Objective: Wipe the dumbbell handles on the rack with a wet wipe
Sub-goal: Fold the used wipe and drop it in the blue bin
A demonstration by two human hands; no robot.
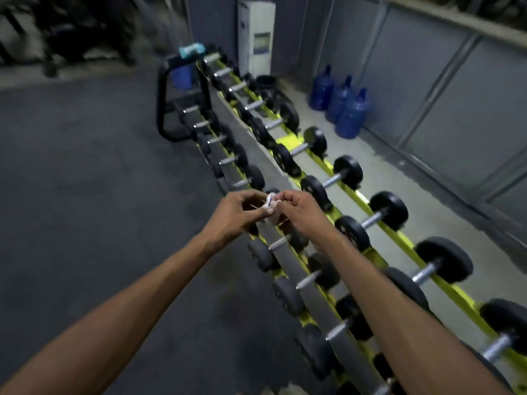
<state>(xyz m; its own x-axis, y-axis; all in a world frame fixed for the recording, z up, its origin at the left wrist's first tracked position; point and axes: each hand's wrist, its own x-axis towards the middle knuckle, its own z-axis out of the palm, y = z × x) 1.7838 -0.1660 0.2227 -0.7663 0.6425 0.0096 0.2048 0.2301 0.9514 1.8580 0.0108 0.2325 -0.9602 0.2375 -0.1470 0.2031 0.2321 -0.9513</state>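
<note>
Running from the near right corner toward the far wall, a long black-and-yellow rack (320, 162) is carrying two rows of dumbbells (389, 209), the upper row sitting to the right and the lower row to the left. All of them are lying crosswise with their black heads on the rails and their bare metal handles (372, 219) showing between.

A white cabinet-like unit (256, 38) is standing against the wall just beyond the rack's far end. Three blue water jugs (352, 114) are standing together on the floor to the right of the upper row. A small blue packet (191, 51) is resting on the far end of the rack (label blurred, not readable).

Both arms are reaching forward over the lower row. The left hand (236, 215) and right hand (299, 215) are meeting at mid-frame, fingertips curled, each pinching one side of the wet wipe (271, 206). The wipe is showing as a small crumpled white wad between the two sets of fingers, above the lower row. Whether it is touching any handle beneath cannot be told.
</note>
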